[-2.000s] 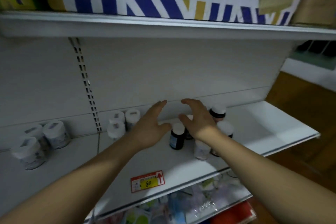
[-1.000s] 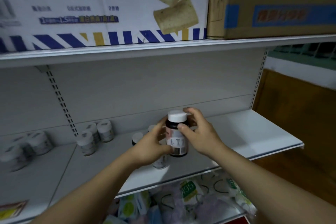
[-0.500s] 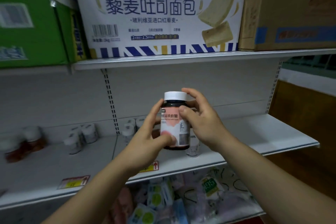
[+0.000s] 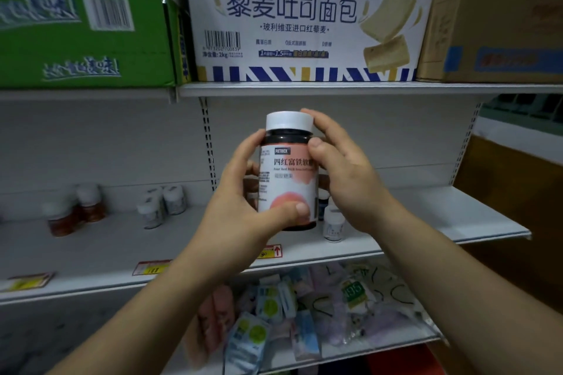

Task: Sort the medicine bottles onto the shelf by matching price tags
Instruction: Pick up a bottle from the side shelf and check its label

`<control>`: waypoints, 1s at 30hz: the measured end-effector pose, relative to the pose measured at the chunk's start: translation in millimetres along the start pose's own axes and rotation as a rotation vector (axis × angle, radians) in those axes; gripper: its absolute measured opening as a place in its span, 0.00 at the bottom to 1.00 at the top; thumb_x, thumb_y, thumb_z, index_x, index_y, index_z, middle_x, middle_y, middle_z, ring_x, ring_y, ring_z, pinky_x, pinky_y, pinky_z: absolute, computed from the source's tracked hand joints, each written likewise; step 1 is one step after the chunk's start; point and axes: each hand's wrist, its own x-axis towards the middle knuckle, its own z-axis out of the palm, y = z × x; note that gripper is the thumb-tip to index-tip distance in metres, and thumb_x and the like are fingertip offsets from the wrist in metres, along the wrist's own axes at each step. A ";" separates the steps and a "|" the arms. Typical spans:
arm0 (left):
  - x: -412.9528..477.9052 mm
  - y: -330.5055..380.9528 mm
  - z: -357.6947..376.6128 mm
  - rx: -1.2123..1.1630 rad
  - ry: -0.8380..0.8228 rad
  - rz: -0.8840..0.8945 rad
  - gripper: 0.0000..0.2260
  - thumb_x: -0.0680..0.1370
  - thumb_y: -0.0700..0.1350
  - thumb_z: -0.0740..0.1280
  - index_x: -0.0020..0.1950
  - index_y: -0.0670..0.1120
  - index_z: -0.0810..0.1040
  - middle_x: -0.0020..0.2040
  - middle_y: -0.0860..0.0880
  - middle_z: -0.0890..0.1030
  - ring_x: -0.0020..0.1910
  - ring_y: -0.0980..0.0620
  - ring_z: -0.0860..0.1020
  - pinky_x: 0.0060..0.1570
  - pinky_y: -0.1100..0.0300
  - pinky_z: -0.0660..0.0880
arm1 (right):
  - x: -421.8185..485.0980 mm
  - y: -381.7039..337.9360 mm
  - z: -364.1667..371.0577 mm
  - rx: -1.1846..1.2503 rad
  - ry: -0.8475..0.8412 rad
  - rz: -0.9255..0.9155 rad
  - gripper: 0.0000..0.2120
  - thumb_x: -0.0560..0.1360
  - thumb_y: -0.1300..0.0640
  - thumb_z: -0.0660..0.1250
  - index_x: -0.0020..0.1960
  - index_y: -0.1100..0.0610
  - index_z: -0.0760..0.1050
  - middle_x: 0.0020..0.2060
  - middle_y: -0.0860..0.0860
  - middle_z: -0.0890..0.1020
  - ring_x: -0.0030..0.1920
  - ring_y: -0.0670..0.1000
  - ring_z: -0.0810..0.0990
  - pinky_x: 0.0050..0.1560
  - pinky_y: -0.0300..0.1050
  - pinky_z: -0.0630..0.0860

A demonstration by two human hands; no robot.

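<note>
— Two hands are holding one bottle [image 4: 288, 173] upright at chest height, label facing the camera. What is lying left of them?

— Well left of the left hand [image 4: 243, 207], two amber bottles [image 4: 73, 210] are standing on the shelf [image 4: 457, 222]. Nearer, a cluster of white jars [image 4: 161, 204] is sitting just beside the upright. At the shelf lip below, yellow-and-red price tags [image 4: 152, 268] are showing, one partly hidden under the left wrist.

— And the grip itself?

— The left hand is curling round the lower body, thumb pressing across the front near the base. The right hand [image 4: 344, 179] is closing on the neck and white cap, thumb on the dark shoulder, fingers wrapped behind. Both are firmly closed on it.

— Anything to the right?

— Just behind the right palm, a small white jar [image 4: 333, 224] and a dark bottle are peeking out. Further right the shelf is lying bare.

— So which step is this?

— Reading the label, I'd judge, before placing. Next, the price needs matching to a tag below; the tags are too blurred here to read, so which section it belongs in I cannot say.
</note>
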 end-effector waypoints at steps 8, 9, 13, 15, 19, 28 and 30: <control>5.8 23.4 6.8 -0.141 -0.082 -0.007 0.33 0.59 0.50 0.71 0.61 0.69 0.69 0.55 0.47 0.78 0.51 0.49 0.80 0.45 0.55 0.78 | -3.4 -22.9 -15.3 0.060 0.015 -0.108 0.16 0.81 0.58 0.54 0.58 0.39 0.70 0.46 0.48 0.79 0.44 0.44 0.80 0.42 0.40 0.80; 7.1 24.2 7.8 -0.162 -0.087 -0.011 0.32 0.59 0.49 0.71 0.61 0.68 0.70 0.55 0.46 0.79 0.51 0.48 0.81 0.45 0.54 0.78 | -3.3 -24.0 -17.2 0.072 0.009 -0.116 0.17 0.81 0.59 0.53 0.58 0.39 0.70 0.47 0.47 0.79 0.44 0.44 0.79 0.43 0.42 0.80; 8.4 21.3 13.3 -0.142 -0.049 -0.020 0.31 0.59 0.49 0.70 0.58 0.70 0.70 0.53 0.48 0.79 0.50 0.49 0.81 0.43 0.57 0.78 | -0.1 -18.5 -22.7 0.094 -0.031 -0.128 0.16 0.81 0.58 0.53 0.58 0.39 0.70 0.47 0.45 0.80 0.46 0.44 0.80 0.45 0.44 0.80; 7.1 15.9 11.0 -0.109 -0.007 -0.051 0.32 0.58 0.49 0.71 0.58 0.72 0.69 0.53 0.49 0.79 0.50 0.50 0.81 0.43 0.56 0.78 | 2.8 -10.6 -22.0 0.075 -0.074 -0.119 0.15 0.79 0.56 0.55 0.59 0.37 0.68 0.48 0.45 0.79 0.46 0.42 0.80 0.45 0.40 0.80; -0.5 1.7 -10.4 0.010 0.083 -0.135 0.35 0.57 0.48 0.73 0.59 0.72 0.66 0.54 0.50 0.78 0.50 0.52 0.81 0.43 0.57 0.79 | 12.1 6.8 -4.8 -0.053 -0.205 -0.051 0.20 0.76 0.53 0.63 0.62 0.34 0.63 0.51 0.45 0.74 0.50 0.45 0.79 0.46 0.41 0.80; -38.3 -8.1 -121.1 0.164 0.195 -0.183 0.33 0.59 0.50 0.73 0.59 0.71 0.68 0.55 0.51 0.78 0.55 0.54 0.80 0.52 0.54 0.77 | 45.7 27.7 105.0 -0.001 -0.369 -0.020 0.22 0.77 0.58 0.62 0.63 0.36 0.62 0.54 0.45 0.74 0.54 0.46 0.77 0.53 0.45 0.78; -49.5 -10.1 -157.0 0.202 0.227 -0.187 0.33 0.60 0.48 0.74 0.59 0.71 0.67 0.55 0.50 0.78 0.54 0.55 0.80 0.51 0.57 0.78 | 53.8 31.1 143.6 0.014 -0.397 -0.024 0.22 0.77 0.58 0.63 0.63 0.36 0.62 0.55 0.45 0.74 0.55 0.47 0.78 0.55 0.48 0.78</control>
